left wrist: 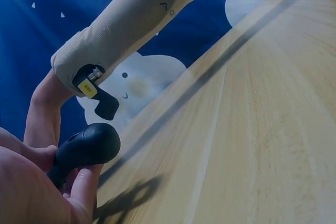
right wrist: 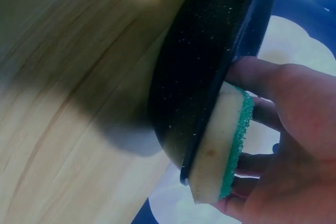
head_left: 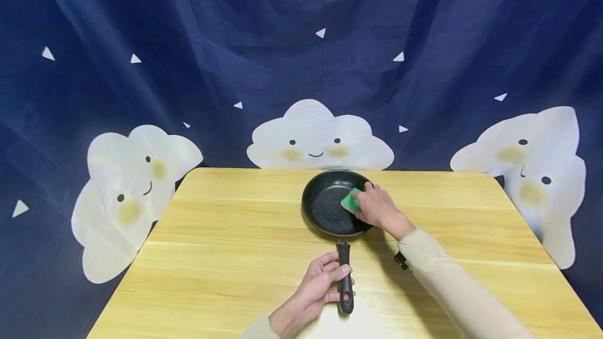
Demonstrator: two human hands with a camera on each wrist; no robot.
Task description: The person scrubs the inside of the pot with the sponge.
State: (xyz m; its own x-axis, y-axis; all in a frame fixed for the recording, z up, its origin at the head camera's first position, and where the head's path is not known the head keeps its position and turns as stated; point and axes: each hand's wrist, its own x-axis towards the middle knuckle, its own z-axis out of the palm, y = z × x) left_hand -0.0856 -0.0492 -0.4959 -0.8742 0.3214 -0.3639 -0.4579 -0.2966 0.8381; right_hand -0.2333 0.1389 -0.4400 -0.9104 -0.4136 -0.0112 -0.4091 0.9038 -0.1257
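A black speckled frying pan is over the far middle of the table, its handle pointing back toward me. My left hand grips that handle, thumb on top and fingers around underneath; the handle's rounded end pokes out of the grip in the left wrist view. Inside the pan, at the right side, my right hand holds a sponge with a green scouring face up. The right wrist view shows the sponge's pale foam side at the pan's rim, fingers along its green face.
A light wooden table spreads under both hands, with shadows of the pan and arm on it. Behind its far edge hangs a dark blue curtain with smiling white clouds. A small black device sits at the right sleeve's cuff.
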